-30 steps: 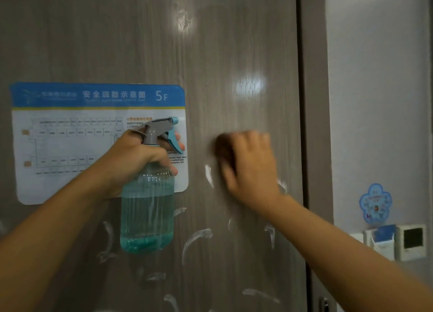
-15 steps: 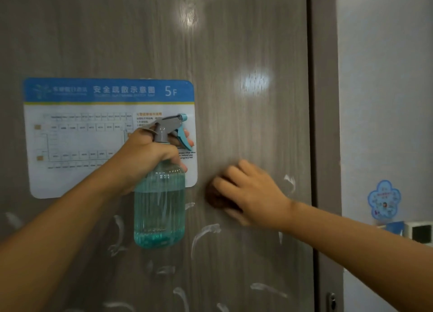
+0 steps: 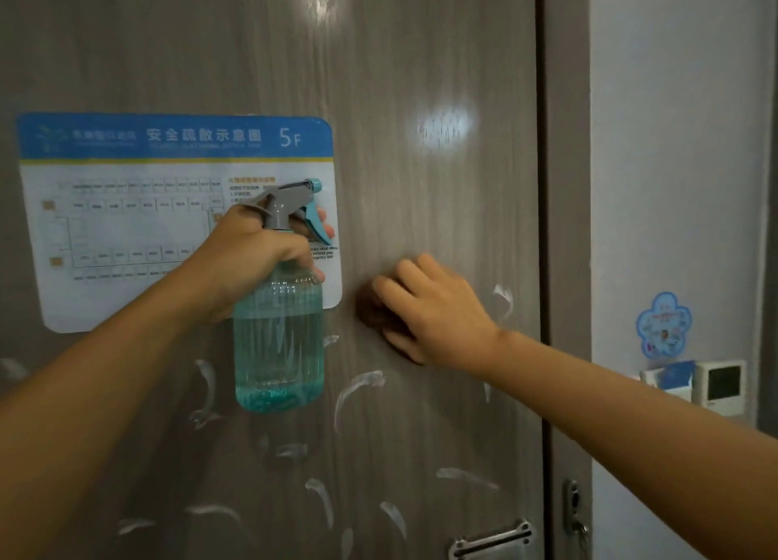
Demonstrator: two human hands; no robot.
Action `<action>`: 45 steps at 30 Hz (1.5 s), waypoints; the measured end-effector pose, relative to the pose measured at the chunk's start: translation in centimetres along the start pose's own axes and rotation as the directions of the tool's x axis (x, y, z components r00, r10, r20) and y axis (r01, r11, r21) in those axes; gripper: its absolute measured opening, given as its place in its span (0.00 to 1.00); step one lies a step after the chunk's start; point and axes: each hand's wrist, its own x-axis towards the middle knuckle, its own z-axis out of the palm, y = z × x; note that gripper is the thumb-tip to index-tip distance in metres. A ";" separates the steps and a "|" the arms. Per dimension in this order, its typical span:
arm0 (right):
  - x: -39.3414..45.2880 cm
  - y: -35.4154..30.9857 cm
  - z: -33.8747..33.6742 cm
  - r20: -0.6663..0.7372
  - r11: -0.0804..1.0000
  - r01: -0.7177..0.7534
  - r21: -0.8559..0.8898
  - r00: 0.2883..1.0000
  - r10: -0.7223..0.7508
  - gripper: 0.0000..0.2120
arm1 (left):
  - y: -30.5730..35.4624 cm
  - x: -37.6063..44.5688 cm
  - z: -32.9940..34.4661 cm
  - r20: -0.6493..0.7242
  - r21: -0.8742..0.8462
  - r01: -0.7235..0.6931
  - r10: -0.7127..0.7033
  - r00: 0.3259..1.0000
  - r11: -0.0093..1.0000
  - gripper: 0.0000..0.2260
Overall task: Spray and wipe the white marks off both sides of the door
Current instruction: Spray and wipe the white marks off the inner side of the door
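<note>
A grey wood-grain door (image 3: 421,54) fills the view. Several white smear marks (image 3: 355,387) streak its lower half, one more by the right edge (image 3: 503,298). My left hand (image 3: 248,260) grips the neck of a clear spray bottle (image 3: 278,349) with blue liquid and a grey and teal trigger head, held upright in front of the door. My right hand (image 3: 433,307) presses a dark brown cloth (image 3: 372,313) flat against the door, just right of the bottle. Most of the cloth is hidden under my fingers.
A blue and white evacuation plan sign (image 3: 126,222) is stuck on the door's left. A metal door handle (image 3: 492,538) and lock (image 3: 572,513) sit at the bottom right. On the white wall to the right are a blue flower sticker (image 3: 663,326) and a wall panel (image 3: 722,385).
My right hand with the cloth slid down and left across the door, then shifted slightly. A white mark by the sign's corner is gone. The bottle hand stayed in place.
</note>
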 end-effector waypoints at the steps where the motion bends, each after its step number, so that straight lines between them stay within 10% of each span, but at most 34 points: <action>1: -0.6 0.6 -0.4 0.032 0.999 0.035 -0.019 0.999 -0.034 0.21 | 0.1 -0.2 0.2 -0.007 -0.001 -0.003 0.003 1.000 1.000 0.19; 6: 0.0 6.6 -4.4 -0.154 0.915 -0.403 0.009 0.904 0.400 0.19 | 0.3 -1.0 1.7 -0.131 -0.071 0.031 -0.040 0.991 0.997 0.16; 16: -6.5 10.1 -7.3 -0.330 0.841 -0.499 0.210 0.773 0.541 0.19 | -1.0 -4.7 15.2 0.124 -0.012 0.172 -0.169 0.978 0.985 0.13; 35: -8.2 9.2 -2.1 -0.233 0.911 -0.398 0.102 0.881 0.411 0.20 | -2.0 -6.1 18.1 -0.020 -0.113 0.149 -0.152 0.988 0.982 0.13; 40: -17.1 3.2 1.1 -0.023 0.968 -0.235 0.085 0.971 0.238 0.27 | -1.6 -6.5 17.3 -0.053 -0.107 0.132 -0.138 0.989 0.985 0.20; 45: -12.1 6.2 -1.7 -0.055 0.929 -0.363 0.069 0.928 0.367 0.23 | -1.8 -6.8 17.2 -0.052 -0.084 0.163 -0.168 0.984 0.983 0.16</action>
